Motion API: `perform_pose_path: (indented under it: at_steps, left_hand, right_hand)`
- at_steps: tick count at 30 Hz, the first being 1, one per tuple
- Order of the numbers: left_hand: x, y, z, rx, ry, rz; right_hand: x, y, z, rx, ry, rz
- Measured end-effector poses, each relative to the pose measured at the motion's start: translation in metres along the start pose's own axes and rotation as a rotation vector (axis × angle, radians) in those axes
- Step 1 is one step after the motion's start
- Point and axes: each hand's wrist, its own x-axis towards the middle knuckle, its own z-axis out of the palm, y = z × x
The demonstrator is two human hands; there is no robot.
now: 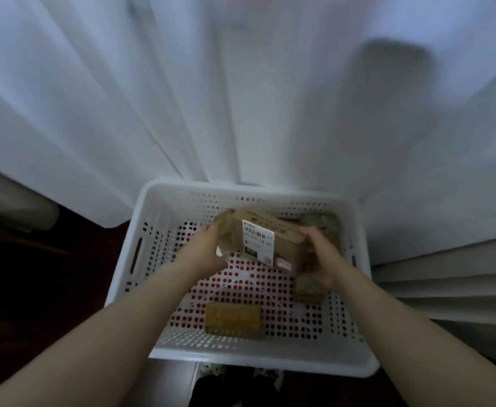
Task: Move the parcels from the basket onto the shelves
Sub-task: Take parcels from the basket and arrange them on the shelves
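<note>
A white perforated basket (141,227) stands on the floor below me. Over its middle I hold a brown cardboard parcel (285,233) with a white barcode label, tilted. My left hand (204,248) grips its left end. My right hand (321,257) grips its right end. A small yellow-brown parcel (233,318) lies on the basket floor near the front. Another small brown parcel (308,289) lies under my right hand. A further parcel (326,220) lies in the far right corner, partly hidden. No shelves are in view.
White curtains (182,98) hang right behind the basket and fill the upper view. Dark floor (35,274) lies to the left. A pale stepped ledge (446,277) sits at the right. The picture is blurred.
</note>
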Motion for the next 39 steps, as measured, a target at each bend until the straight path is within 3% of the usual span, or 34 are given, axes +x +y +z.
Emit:
perform_pose_path:
  at_steps: [5, 10, 16, 25, 39]
  left_hand:
    - [-0.048, 0.041, -0.06, -0.373, -0.025, 0.06]
    - [-0.073, 0.056, -0.098, -0.708, -0.201, 0.126]
    - [-0.112, 0.061, -0.129, -0.649, -0.366, 0.349]
    - [-0.177, 0.085, -0.15, -0.616, -0.436, 0.546]
    - [-0.254, 0.148, -0.096, -0.478, -0.553, 0.729]
  right_hand:
    - [-0.075, -0.022, -0.011, 0.136, -0.02, 0.021]
    - [-0.154, -0.028, -0.018, 0.242, 0.036, -0.055]
    - [-0.234, 0.001, -0.007, 0.27, 0.165, -0.199]
    - [-0.329, 0.043, 0.005, 0.258, 0.305, -0.467]
    - [-0.423, 0.135, -0.033, 0.343, 0.544, -0.554]
